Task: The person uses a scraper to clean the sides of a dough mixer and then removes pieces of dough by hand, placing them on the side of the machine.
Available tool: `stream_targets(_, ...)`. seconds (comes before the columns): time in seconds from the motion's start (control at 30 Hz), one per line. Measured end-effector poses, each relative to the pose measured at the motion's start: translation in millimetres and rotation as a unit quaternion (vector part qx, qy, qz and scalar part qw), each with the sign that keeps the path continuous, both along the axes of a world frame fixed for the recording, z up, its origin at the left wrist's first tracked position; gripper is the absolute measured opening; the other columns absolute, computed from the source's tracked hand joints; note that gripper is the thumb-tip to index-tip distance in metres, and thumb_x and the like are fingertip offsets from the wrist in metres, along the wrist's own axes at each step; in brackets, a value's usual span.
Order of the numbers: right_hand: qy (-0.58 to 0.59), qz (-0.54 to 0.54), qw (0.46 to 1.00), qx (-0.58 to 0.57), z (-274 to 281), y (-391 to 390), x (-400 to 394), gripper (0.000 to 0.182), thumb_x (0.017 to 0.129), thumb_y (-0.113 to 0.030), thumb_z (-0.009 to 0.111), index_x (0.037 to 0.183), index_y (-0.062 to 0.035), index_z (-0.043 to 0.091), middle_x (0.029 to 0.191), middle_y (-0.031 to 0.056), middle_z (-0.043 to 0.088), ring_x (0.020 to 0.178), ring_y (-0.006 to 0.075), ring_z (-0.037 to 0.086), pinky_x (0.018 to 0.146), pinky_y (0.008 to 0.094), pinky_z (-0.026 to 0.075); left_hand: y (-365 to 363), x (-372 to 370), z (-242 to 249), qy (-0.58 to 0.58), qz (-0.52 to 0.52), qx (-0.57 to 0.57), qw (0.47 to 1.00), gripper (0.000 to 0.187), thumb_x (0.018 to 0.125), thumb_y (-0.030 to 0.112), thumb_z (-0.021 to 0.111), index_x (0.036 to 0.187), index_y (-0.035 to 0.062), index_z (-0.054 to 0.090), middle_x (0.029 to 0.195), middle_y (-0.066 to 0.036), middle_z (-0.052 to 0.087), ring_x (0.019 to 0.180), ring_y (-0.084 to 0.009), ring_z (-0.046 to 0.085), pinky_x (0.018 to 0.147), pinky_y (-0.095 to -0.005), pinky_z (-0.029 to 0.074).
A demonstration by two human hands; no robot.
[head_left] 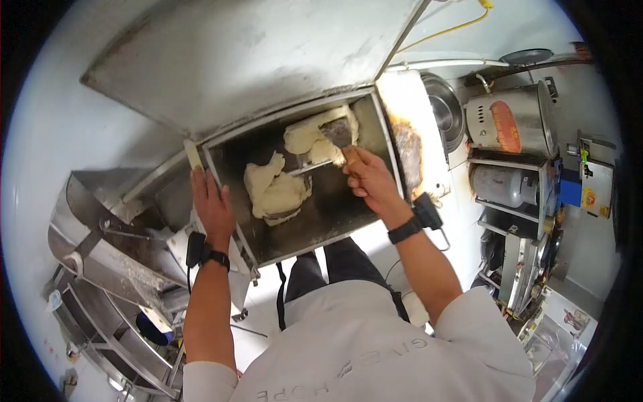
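Note:
A dough mixer's deep metal trough (315, 249) lies open in front of me, its lid (241, 60) tilted up behind it. Pale sticky dough (278, 191) clings around metal parts inside, with a second lump of dough (308, 137) farther back. My right hand (372, 177) reaches over the trough, closed around the short brown handle of a scraper (338, 131). Its dark flat blade touches the far lump. On the trough's left rim, my left hand (213, 204) lies flat with fingers stretched out, holding nothing.
Right of the trough are a scorched white panel (408, 141), stacked round pans (443, 110) and a large steel pot (512, 120). A gas cylinder (506, 185) sits on the shelf below the pot. Metal machinery (100, 248) stands close on the left.

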State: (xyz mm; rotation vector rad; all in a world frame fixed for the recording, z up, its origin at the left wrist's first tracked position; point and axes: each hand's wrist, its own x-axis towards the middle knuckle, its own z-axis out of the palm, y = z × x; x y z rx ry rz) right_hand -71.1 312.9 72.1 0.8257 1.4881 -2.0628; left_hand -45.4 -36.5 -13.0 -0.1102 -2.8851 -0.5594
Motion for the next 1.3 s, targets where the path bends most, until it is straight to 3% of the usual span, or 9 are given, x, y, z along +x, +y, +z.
stream_targets(0.3, 0.051, 0.450, 0.853, 0.260, 28.4, 16.9, 20.0, 0.032, 0.095, -0.012, 0.053, 0.126, -0.0046, 0.060, 0.079, 0.0055, 0.065, 0.060, 0.0150, 0.060, 0.059, 0.0290, 0.050, 3.5, 0.1, 1.3, 0.003, 0.027, 0.004, 1.000, 0.048, 0.095, 0.019, 0.055, 0.135, -0.0060, 0.049, 0.149, -0.026, 0.036, 0.140, -0.0432, 0.031, 0.115, -0.0507, 0.027)
stream_targets(0.37, 0.238, 0.599, 0.665, 0.377, 13.9, 7.6, 18.1, 0.026, 0.091, -0.016, 0.057, 0.115, -0.0105, 0.067, 0.083, 0.0104, 0.069, 0.071, 0.0284, 0.067, 0.066, 0.0383, 0.052, 3.4, 1.5, 3.1, 0.005, 0.034, 0.012, 0.999, 0.049, 0.092, 0.017, 0.058, 0.135, -0.0061, 0.049, 0.149, -0.026, 0.036, 0.140, -0.0430, 0.031, 0.115, -0.0501, 0.027)
stream_targets(0.53, 0.269, 0.662, 0.598, 0.363, -45.8, -60.1, 10.9, 0.022, 0.087, -0.030, 0.062, 0.094, -0.0117, 0.072, 0.086, 0.0126, 0.070, 0.083, 0.0342, 0.067, 0.073, 0.0435, 0.052, 3.2, 0.4, 4.3, -0.003, 0.033, 0.010, 0.999, 0.049, 0.092, 0.020, 0.056, 0.131, -0.0085, 0.050, 0.150, -0.025, 0.034, 0.140, -0.0436, 0.030, 0.112, -0.0525, 0.030)
stream_targets(0.6, 0.301, 0.712, 0.498, 0.393, -71.3, -83.6, 5.8, 0.026, 0.086, -0.031, 0.060, 0.087, -0.0072, 0.071, 0.084, 0.0148, 0.070, 0.084, 0.0352, 0.067, 0.073, 0.0442, 0.053, 3.2, 0.4, 4.1, -0.010, 0.041, 0.020, 0.999, 0.049, 0.092, 0.021, 0.056, 0.131, -0.0084, 0.050, 0.150, -0.024, 0.034, 0.140, -0.0431, 0.030, 0.113, -0.0525, 0.030)
stream_targets(0.8, 0.387, 0.646, 0.391, 0.529, -155.1, -56.3, -39.7, 0.019, 0.079, -0.017, 0.060, 0.085, -0.0039, 0.072, 0.077, 0.0178, 0.070, 0.069, 0.0361, 0.069, 0.057, 0.0484, 0.054, 2.1, -0.5, 6.1, -0.024, 0.042, 0.013, 0.999, 0.049, 0.094, 0.023, 0.053, 0.132, -0.0070, 0.051, 0.151, -0.024, 0.034, 0.141, -0.0420, 0.030, 0.112, -0.0515, 0.030)
stream_targets(1.0, 0.265, 0.701, 0.395, 0.531, -37.8, -19.9, -83.3, 0.017, 0.083, -0.019, 0.062, 0.086, -0.0040, 0.070, 0.089, 0.0150, 0.071, 0.088, 0.0311, 0.070, 0.072, 0.0436, 0.055, 4.6, -1.7, 11.3, -0.020, 0.041, 0.028, 0.999, 0.049, 0.092, 0.020, 0.054, 0.132, -0.0070, 0.050, 0.150, -0.024, 0.035, 0.141, -0.0408, 0.029, 0.112, -0.0513, 0.031)
stream_targets(1.07, 0.183, 0.797, 0.319, 0.479, -24.2, -22.1, -73.4, 0.028, 0.089, -0.035, 0.063, 0.094, -0.0086, 0.071, 0.093, 0.0097, 0.072, 0.088, 0.0305, 0.069, 0.071, 0.0420, 0.055, 4.4, -2.6, 11.6, -0.041, 0.046, 0.013, 0.998, 0.049, 0.092, 0.020, 0.054, 0.132, -0.0074, 0.050, 0.149, -0.024, 0.035, 0.141, -0.0408, 0.029, 0.112, -0.0516, 0.031)
stream_targets(1.23, 0.186, 0.802, 0.325, 0.466, -108.9, 26.1, -74.1, 0.038, 0.087, -0.044, 0.064, 0.086, -0.0065, 0.070, 0.084, 0.0120, 0.070, 0.080, 0.0362, 0.067, 0.068, 0.0439, 0.054, 2.7, -2.4, 9.9, -0.019, 0.042, 0.023, 0.999, 0.048, 0.092, 0.021, 0.055, 0.130, -0.0073, 0.051, 0.149, -0.023, 0.035, 0.141, -0.0408, 0.029, 0.112, -0.0517, 0.031)
stream_targets(1.3, 0.115, 0.835, 0.237, 0.483, -118.3, 35.8, -85.6, 0.037, 0.087, -0.039, 0.063, 0.072, -0.0054, 0.069, 0.075, 0.0122, 0.069, 0.072, 0.0343, 0.066, 0.063, 0.0437, 0.053, 4.1, -0.4, 10.9, -0.018, 0.039, 0.027, 0.999, 0.047, 0.092, 0.021, 0.055, 0.130, -0.0072, 0.052, 0.150, -0.023, 0.035, 0.141, -0.0408, 0.029, 0.112, -0.0517, 0.030)
